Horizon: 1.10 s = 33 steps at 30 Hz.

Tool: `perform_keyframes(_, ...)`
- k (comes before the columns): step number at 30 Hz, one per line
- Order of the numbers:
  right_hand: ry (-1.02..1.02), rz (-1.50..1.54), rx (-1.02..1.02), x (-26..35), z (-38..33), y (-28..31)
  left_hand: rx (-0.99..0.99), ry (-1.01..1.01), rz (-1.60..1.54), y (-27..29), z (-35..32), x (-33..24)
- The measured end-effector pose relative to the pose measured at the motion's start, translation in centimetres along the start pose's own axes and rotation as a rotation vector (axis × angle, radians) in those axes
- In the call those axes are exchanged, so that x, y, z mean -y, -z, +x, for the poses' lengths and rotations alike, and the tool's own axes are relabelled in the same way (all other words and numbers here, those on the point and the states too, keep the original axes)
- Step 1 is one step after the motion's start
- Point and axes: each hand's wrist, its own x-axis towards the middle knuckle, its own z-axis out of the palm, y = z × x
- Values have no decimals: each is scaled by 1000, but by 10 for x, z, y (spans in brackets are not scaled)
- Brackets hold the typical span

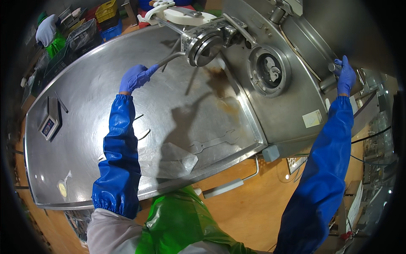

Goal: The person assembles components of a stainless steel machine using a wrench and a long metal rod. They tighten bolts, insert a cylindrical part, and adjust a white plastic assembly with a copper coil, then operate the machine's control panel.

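My left hand [134,78], in a purple glove, is closed round the end of a metal lever [170,59]. The lever joins a round metal head [207,49], which stands swung aside over the table. Beside it, the steel machine [292,84] shows an uncovered round outlet [269,71] with pale curved parts inside. On the machine's right side, my right hand [346,77] is wrapped round a short metal handle [334,67]; its fingertips are partly hidden. Blue sleeves cover both my forearms.
The steel table [80,114] has a raised rim. On it lie a small scale [50,118], a flat wrench-like tool [213,141], a clear plastic bag [175,161] and thin dark strips. A grey-handled bar [224,188] juts below. Another person [50,34] stands far left near crates [106,10].
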Motion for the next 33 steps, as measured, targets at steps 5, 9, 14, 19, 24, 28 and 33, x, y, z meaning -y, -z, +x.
perform_keyframes(5,-101,6,10,3,1,1,-1,-35,-54,0,3,5)
perform_keyframes(9,-73,-44,9,3,1,5,-6,-37,-54,-4,11,9)
perform_keyframes(14,-45,4,28,5,-7,-4,37,5,-128,1,11,10)
perform_keyframes(19,-22,-22,2,6,-11,5,11,-1,-132,10,25,7)
perform_keyframes(24,-75,-83,-35,6,-11,0,-33,14,-37,25,65,24)
perform_keyframes(28,211,-406,-45,-20,5,6,-10,11,9,39,104,42)
perform_keyframes(33,322,-872,-127,-30,6,14,-8,9,93,46,153,55)
